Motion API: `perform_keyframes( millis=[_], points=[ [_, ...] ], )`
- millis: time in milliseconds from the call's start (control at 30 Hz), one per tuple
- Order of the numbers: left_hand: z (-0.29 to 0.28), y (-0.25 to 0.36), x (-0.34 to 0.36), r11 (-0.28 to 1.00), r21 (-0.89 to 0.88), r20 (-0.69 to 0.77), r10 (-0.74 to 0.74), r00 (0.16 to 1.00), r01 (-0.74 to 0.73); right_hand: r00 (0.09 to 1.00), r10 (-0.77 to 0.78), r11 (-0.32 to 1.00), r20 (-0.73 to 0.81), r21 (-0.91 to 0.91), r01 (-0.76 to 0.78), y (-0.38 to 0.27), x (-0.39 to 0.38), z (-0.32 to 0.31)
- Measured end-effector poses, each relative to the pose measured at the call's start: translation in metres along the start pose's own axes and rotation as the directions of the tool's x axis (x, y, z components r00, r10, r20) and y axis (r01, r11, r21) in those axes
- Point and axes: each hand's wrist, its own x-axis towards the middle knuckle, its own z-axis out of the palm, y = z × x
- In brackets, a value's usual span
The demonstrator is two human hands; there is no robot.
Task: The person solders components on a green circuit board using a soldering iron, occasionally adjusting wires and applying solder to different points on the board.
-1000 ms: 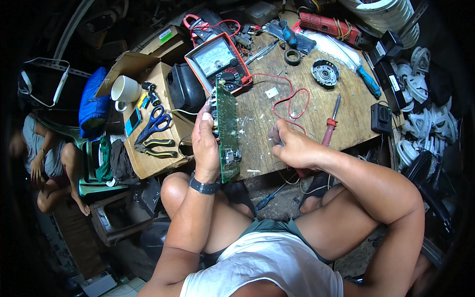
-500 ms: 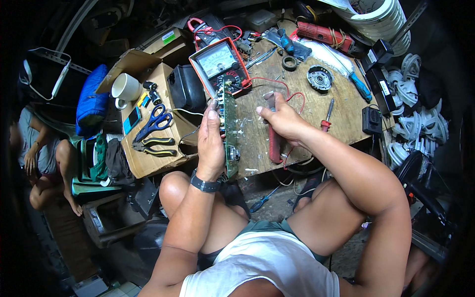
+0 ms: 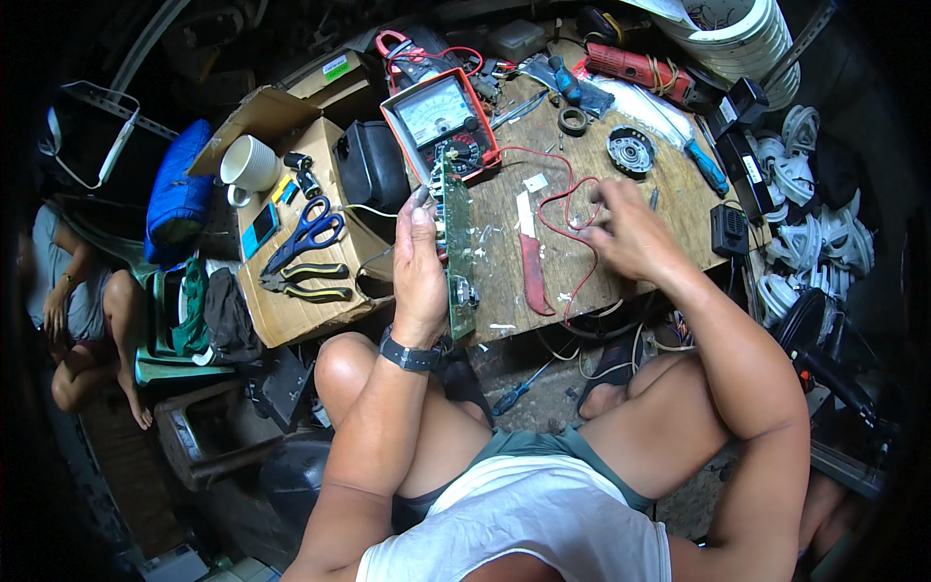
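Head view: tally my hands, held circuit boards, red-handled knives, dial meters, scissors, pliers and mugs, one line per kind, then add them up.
Hands: 2, your left hand and right hand
Circuit board: 1
Red-handled knife: 1
Dial meter: 1
Scissors: 1
Pliers: 1
Mug: 1
Total: 8

One wide fisheye view from the wearer's head, steeply downward, close above the hands (image 3: 421, 267) and wooden tabletop (image 3: 690, 211).

soldering iron (image 3: 654, 199): handle hidden under right grip (image 3: 632, 233) | white bucket (image 3: 761, 63): cut by top edge | meter scale (image 3: 433, 113): illegible
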Motion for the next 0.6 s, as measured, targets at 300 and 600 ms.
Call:
perform_keyframes(
  millis=[300,600],
  points=[
    [-0.009,-0.009,0.003,0.999,0.045,-0.021,-0.003,1.000,0.004,0.975,0.218,0.958,0.050,-0.201,-0.204,0.062,-0.025,-0.011],
    [-0.009,-0.002,0.002,0.999,0.022,-0.035,-0.029,0.999,0.029,0.959,0.281,0.958,-0.037,-0.056,-0.282,0.073,-0.029,0.000]
  ],
)
